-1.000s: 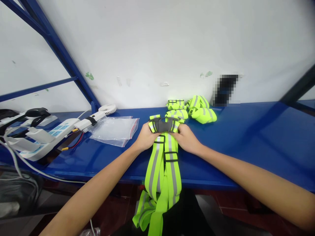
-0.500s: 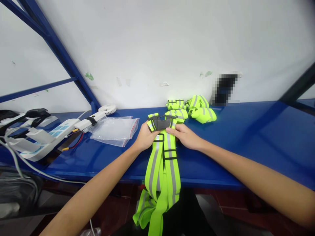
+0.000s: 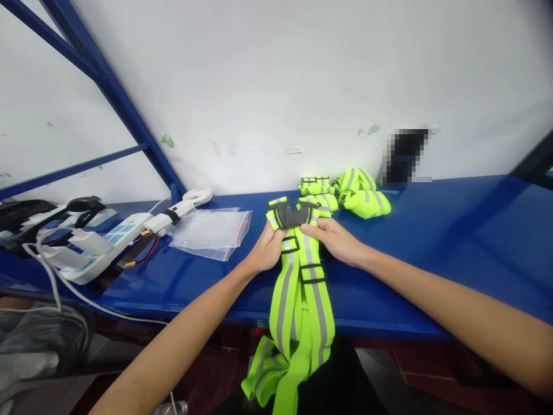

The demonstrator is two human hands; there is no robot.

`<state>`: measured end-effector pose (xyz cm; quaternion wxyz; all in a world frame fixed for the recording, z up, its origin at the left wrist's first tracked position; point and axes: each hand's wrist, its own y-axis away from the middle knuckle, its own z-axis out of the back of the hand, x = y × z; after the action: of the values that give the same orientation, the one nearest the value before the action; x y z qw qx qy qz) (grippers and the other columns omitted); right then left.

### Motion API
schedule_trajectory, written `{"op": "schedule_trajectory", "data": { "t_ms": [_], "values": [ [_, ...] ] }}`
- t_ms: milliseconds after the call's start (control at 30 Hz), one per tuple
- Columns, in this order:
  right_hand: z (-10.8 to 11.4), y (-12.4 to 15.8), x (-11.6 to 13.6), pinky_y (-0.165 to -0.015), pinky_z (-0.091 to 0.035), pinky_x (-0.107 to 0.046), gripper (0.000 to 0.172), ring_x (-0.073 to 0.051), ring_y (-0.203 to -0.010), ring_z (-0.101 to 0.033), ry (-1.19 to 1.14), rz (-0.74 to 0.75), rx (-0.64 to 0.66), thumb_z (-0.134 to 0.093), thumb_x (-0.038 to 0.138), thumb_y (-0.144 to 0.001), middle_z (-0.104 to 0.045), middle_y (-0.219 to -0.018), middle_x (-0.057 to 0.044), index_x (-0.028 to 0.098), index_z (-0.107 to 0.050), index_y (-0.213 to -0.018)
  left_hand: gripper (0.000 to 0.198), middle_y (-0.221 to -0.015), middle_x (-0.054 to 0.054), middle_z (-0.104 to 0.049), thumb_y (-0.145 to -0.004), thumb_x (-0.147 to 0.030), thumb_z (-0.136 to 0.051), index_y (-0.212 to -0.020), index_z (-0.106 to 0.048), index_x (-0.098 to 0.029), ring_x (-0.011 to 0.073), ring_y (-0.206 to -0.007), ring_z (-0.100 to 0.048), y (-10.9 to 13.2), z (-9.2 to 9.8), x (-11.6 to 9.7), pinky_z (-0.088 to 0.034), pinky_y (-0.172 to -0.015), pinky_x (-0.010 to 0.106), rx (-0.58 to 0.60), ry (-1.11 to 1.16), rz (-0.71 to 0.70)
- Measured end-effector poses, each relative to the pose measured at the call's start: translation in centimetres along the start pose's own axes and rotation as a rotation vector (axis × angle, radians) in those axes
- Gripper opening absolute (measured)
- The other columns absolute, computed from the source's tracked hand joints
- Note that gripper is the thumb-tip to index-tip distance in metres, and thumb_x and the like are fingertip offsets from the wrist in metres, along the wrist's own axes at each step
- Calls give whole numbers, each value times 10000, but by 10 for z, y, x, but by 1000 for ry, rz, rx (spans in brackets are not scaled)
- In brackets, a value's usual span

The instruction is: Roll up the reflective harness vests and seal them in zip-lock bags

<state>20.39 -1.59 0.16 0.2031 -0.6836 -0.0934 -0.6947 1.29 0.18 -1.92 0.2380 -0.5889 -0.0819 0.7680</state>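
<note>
A person's left hand point(image 3: 270, 246) and right hand point(image 3: 340, 241) are bare, as are both wrists. The slim forearms point(image 3: 436, 304), reaching over the tabletop point(image 3: 453, 230), are uncovered as far as the view shows. Below the tabletop's near edge, plain black clothing point(image 3: 348, 377) appears, too dark to make out its cut.

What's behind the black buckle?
Beyond the buckle, yellow-green strap bundles lie on the blue table. The nearest bundle is partly covered; the tabletop directly behind the buckle can't be seen.
</note>
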Motion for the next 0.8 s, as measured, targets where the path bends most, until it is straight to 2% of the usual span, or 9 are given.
{"op": "schedule_trajectory", "data": {
  "t_ms": [100, 200, 300, 433, 500, 567, 667, 733, 800],
  "values": [
    [1, 0, 1, -638, -454, -290, 399, -158, -642, -557, 34, 6, -23, -687, 562, -784, -618, -657, 5, 168, -647, -739, 423, -1288, 80, -619, -899, -290, -549, -1309, -524, -187, 261, -1236, -540, -2, 0, -3, -392, -1095, 410, 5, 94, 31],
    [3, 0, -1, -537, -363, -261, 425, -118, -553, -433, 195, 61, -79, -638, 575, -822, -515, -593, 27, 176, -592, -681, 512, -1301, 86, -621, -843, -342, -650, -1310, -505, -188, 263, -1233, -558, -5, 0, -7, -435, -1054, 387, 43, 245, 27],
    [6, 0, -3, -483, -271, -249, 479, -93, -518, -306, 300, 130, -121, -608, 591, -840, -375, -551, 49, 198, -464, -606, 595, -1304, 98, -627, -795, -380, -723, -1306, -486, -188, 263, -1219, -582, -7, 0, -9, -469, -1009, 372, 79, 350, 43],
    [5, 0, 0, -468, -232, -254, 555, -87, -514, -234, 359, 145, -166, -610, 611, -828, -254, -540, 58, 220, -320, -560, 605, -1312, 115, -627, -761, -389, -771, -1261, -496, -187, 266, -1234, -581, -9, 0, -8, -480, -989, 362, 101, 407, 57],
    [4, 0, 1, -480, -245, -264, 559, -95, -514, -249, 366, 129, -191, -628, 607, -815, -243, -534, 58, 229, -312, -552, 589, -1301, 120, -633, -754, -388, -781, -1232, -508, -180, 268, -1243, -575, -9, 0, -8, -475, -997, 363, 98, 409, 53],
    [3, 0, 0, -502, -293, -276, 486, -119, -527, -325, 321, 118, -203, -656, 587, -801, -313, -537, 50, 229, -403, -589, 577, -1293, 119, -636, -757, -392, -778, -1223, -510, -180, 266, -1231, -581, -9, 0, -9, -477, -995, 365, 88, 401, 58],
    [0, -1, -5, -545, -394, -294, 341, -166, -597, -483, 169, 128, -201, -692, 544, -786, -507, -636, 27, 235, -567, -854, 557, -1275, 100, -642, -779, -406, -753, -1226, -500, -190, 252, -1188, -605, -9, -3, -10, -495, -963, 357, 70, 397, 72],
    [-2, -1, -9, -561, -439, -302, 384, -178, -633, -547, 74, 124, -211, -705, 523, -781, -585, -717, 17, 244, -564, -1003, 539, -1239, 81, -656, -795, -408, -735, -1228, -491, -199, 233, -1146, -625, -9, -5, -11, -505, -941, 345, 64, 405, 73],
    [-4, -1, -10, -560, -460, -303, 400, -179, -636, -575, 20, 85, -255, -732, 507, -758, -610, -729, 16, 237, -553, -992, 530, -1190, 64, -672, -797, -403, -732, -1224, -487, -206, 215, -1091, -645, -9, -6, -10, -513, -922, 334, 65, 414, 70]
  ]
}}
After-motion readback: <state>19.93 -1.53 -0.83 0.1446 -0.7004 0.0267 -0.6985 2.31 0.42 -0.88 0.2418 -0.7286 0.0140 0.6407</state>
